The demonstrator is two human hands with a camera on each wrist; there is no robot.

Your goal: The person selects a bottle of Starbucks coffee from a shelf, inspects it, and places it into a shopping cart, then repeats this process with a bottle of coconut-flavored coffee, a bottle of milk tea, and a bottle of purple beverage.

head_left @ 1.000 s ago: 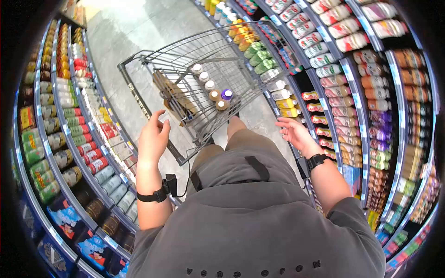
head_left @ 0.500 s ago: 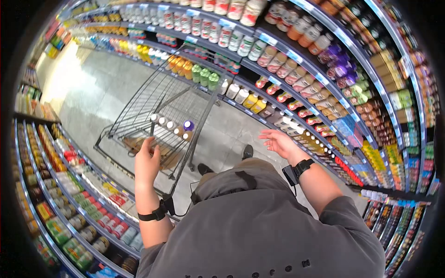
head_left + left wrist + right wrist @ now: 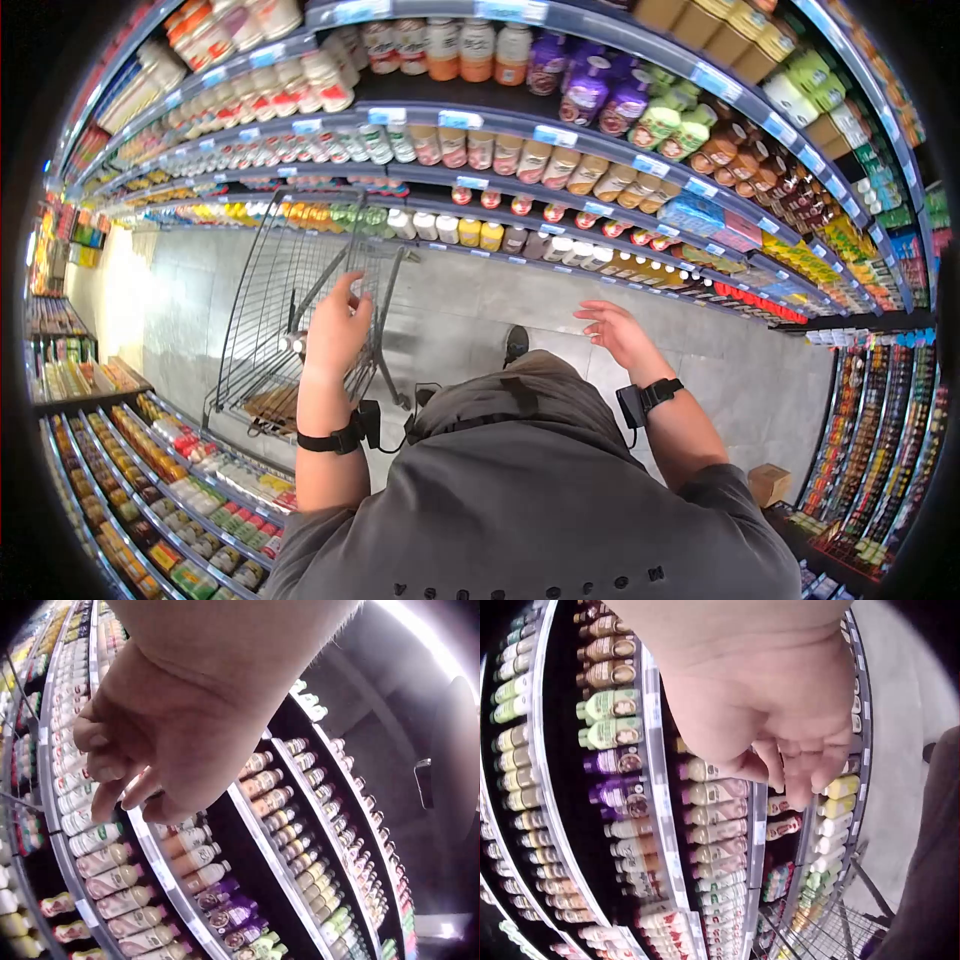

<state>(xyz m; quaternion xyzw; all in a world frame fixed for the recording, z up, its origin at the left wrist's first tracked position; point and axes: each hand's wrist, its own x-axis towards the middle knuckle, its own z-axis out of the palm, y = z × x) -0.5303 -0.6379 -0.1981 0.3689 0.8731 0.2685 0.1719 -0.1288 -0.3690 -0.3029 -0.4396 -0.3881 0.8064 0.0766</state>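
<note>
My left hand (image 3: 338, 330) hangs in the air with relaxed fingers and holds nothing. In the head view it overlaps the wire shopping cart (image 3: 250, 325) and partly hides the white-capped bottles (image 3: 292, 343) inside. Right of the cart, my right hand (image 3: 615, 332) is raised over the floor, fingers loosely bent and holding nothing. Shelves of bottled drinks stand ahead, with purple bottles (image 3: 600, 95) on an upper row. Behind the left hand, the left wrist view has pink-capped bottles (image 3: 127, 900); the right wrist view has green bottles (image 3: 611, 720) beside the right hand.
A flat brown cardboard piece (image 3: 278, 405) lies low in the cart. Grey tiled floor (image 3: 450, 300) runs between the shelves. Another stocked shelf (image 3: 190, 490) is at the lower left, and a brown carton (image 3: 768, 484) sits on the floor at right.
The view has swung to the right, so the drink shelves now stretch across the front. The cart appears farther left. Both hands stay raised, with nothing taken.
</note>
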